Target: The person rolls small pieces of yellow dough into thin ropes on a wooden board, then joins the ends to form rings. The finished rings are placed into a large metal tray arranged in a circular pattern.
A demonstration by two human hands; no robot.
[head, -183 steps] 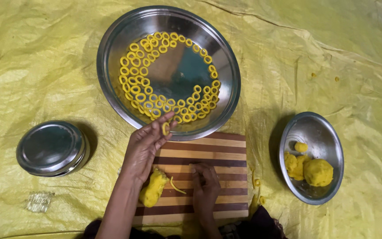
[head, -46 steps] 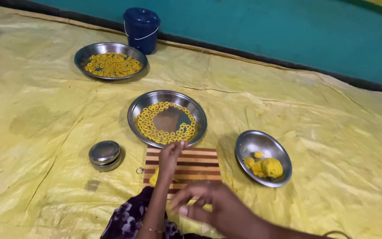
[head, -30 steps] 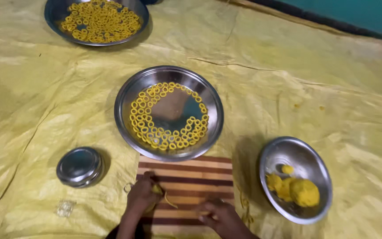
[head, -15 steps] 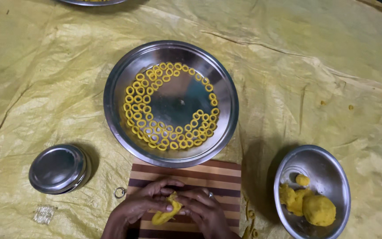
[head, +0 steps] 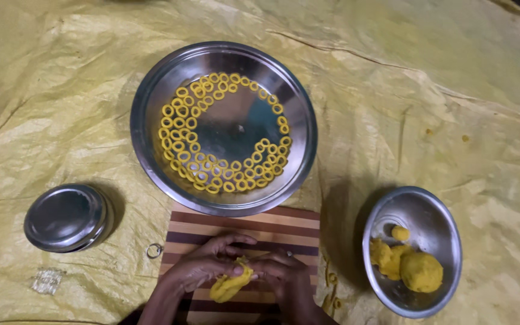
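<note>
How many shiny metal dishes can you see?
3: a big steel plate of dough rings above the striped board, a lidded steel container at left, and a steel bowl of dough at right.

— Any packages, labels, signs or screens on this yellow sheet (head: 61, 72)?

— No labels, signs or screens. The nearest to a package is the round steel tin with lid (head: 67, 217) at the left, closed, silver and plain (no wrapper on it).

— And that small clear thing (head: 47, 280) below it?

— Crumpled and transparent; too small to tell what it is.
</note>
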